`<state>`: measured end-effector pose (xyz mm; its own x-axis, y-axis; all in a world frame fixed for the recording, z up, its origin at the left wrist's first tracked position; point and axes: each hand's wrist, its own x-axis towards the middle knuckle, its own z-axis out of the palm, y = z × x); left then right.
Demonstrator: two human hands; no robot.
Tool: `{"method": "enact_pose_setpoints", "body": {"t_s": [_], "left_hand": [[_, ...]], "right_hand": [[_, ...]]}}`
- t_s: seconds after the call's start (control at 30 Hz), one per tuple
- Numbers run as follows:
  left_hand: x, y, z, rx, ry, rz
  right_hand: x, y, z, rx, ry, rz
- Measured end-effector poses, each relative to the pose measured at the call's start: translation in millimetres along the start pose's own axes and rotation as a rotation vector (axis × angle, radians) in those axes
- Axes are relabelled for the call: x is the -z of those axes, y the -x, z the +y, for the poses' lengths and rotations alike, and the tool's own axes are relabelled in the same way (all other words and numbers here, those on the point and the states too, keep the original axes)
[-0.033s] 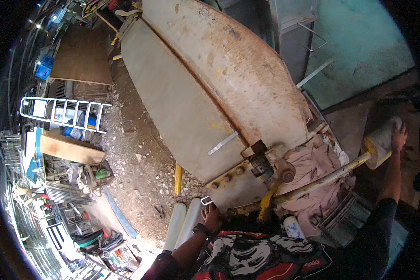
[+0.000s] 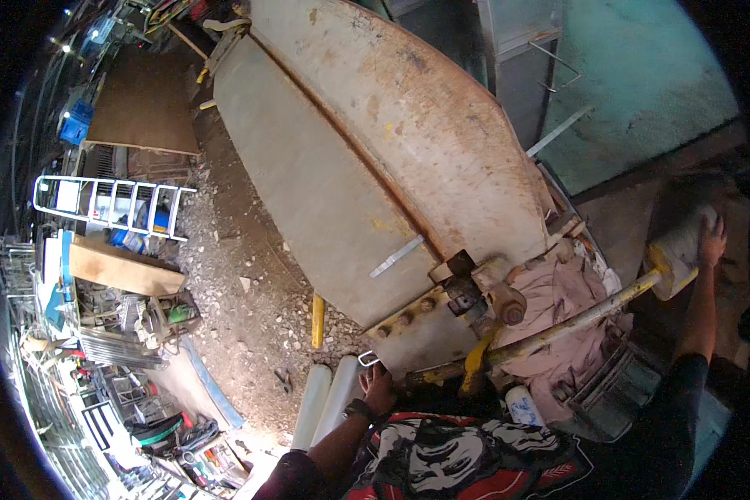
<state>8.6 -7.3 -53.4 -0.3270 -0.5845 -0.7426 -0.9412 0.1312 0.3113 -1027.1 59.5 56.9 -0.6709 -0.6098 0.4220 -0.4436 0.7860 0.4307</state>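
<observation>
Over at three o'clock, the right hand point(image 2: 712, 243) lies against the outer side of a grey cylinder point(image 2: 677, 250) with a yellow lower edge, fingers laid along it; whether they squeeze or simply press, I can't tell. That cylinder caps the far end of a long yellow-grey bar point(image 2: 558, 326), which slants from just below centre out toward three o'clock, crossing in front of a crumpled pinkish cloth point(image 2: 550, 300) at four o'clock.

Down at six o'clock, there's the left hand point(image 2: 377, 390), fingers bent at the near edge of a grey bolted plate point(image 2: 429, 335), right beside a small metal loop point(image 2: 367, 359); from here I can't tell if it grips or only rests.

Above the bar, a dark metal block point(image 2: 458, 287) sits by the near end of a big two-part metal panel point(image 2: 308, 167), which runs up toward eleven o'clock with a rusty seam along it. A short pale strip point(image 2: 397, 256) lies on the panel, almost dead centre.

Between six and seven, two pale rolls point(image 2: 312, 400) lie side by side near the left forearm, with pliers point(image 2: 284, 380) on the gritty floor point(image 2: 233, 308) at seven. A ladder point(image 2: 123, 202) lies at nine, and a teal sheet point(image 2: 642, 92) fills two o'clock.
</observation>
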Motion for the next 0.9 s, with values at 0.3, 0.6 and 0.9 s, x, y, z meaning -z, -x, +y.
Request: {"method": "enact_pose_setpoints", "body": {"t_s": [0.3, 0.6, 0.9], "left_hand": [[-68, -76, -42, -0.162, -0.019, 0.222], [-107, -140, -95, -0.441, 0.025, 0.350], [116, -75, -149, -0.207, 0.292, 0.066]], "right_hand": [[144, -3, 16, -0.238, -0.199, 0.051], [280, -11, 17, -0.163, -0.249, 0.036], [403, 40, 16, -0.285, -0.229, 0.192]]}}
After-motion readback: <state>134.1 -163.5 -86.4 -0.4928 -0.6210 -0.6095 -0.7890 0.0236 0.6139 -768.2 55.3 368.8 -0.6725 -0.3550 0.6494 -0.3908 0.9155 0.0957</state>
